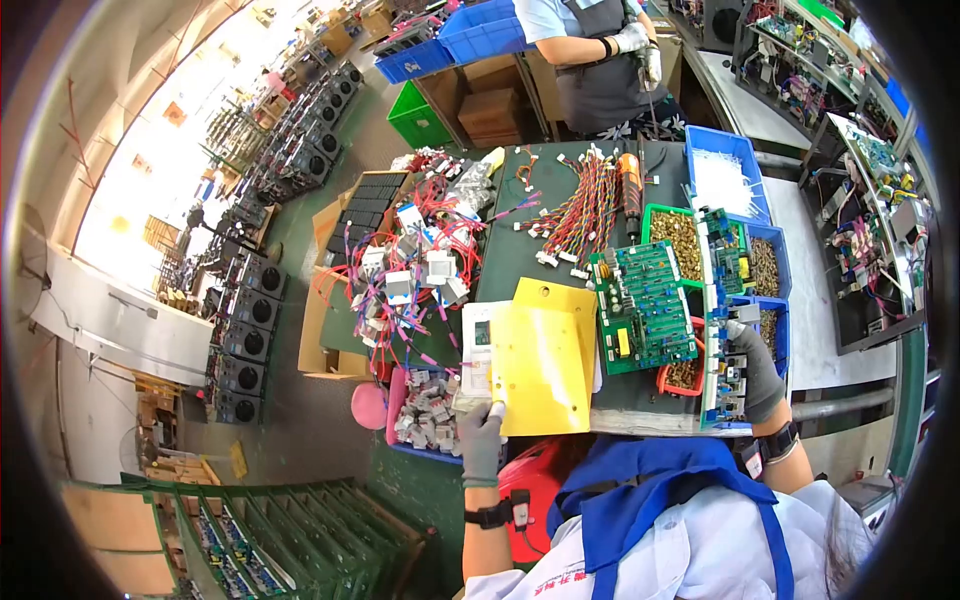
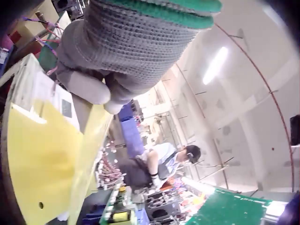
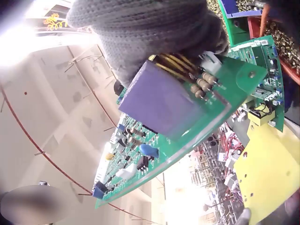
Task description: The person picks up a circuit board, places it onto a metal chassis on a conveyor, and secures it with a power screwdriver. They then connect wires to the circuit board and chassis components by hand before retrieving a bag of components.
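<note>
A gloved left hand (image 1: 482,445) pinches the edge of a yellow sheet (image 1: 535,375) at the workbench's near side, while the gloved right hand (image 1: 757,372), well apart, grips a circuit board (image 1: 712,385) on edge. From the left wrist, we see a gap between that sheet and a lower sheet (image 2: 42,159); only from the right wrist do we make out the board's purple block (image 3: 161,103). A second board (image 1: 648,300) lies between the hands; beyond, the head view shows us twisted wires (image 1: 582,212) and a coworker (image 1: 605,85).
</note>
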